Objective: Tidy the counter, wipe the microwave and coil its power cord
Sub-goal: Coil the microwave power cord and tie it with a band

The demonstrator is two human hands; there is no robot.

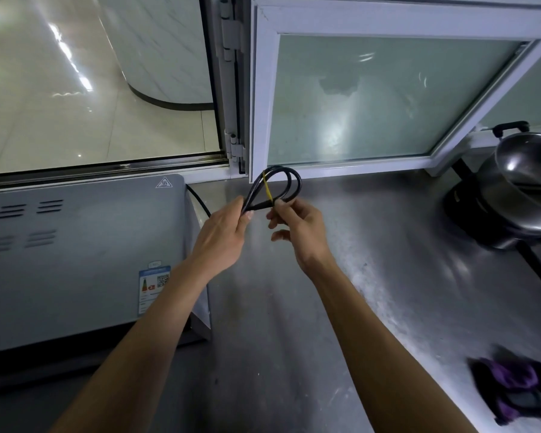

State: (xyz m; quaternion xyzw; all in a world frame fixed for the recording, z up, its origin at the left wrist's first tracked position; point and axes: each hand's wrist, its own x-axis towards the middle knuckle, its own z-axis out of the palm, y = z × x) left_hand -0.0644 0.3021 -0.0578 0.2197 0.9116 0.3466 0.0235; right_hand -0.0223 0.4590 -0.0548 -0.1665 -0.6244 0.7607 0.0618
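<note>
The grey microwave [75, 260] stands at the left of the steel counter [372, 260], seen from above. Its black power cord [289, 179] runs out from behind it and is gathered into a small coil held up over the counter near the window frame. My left hand [224, 232] grips the gathered end of the coil. My right hand [297, 228] pinches a yellow tie [267, 190] that crosses the loops.
A purple and black cloth [519, 389] lies at the counter's right front. A steel pot [525, 179] with a black handle sits on a burner at the far right. A white-framed frosted window [388, 98] stands open behind the counter.
</note>
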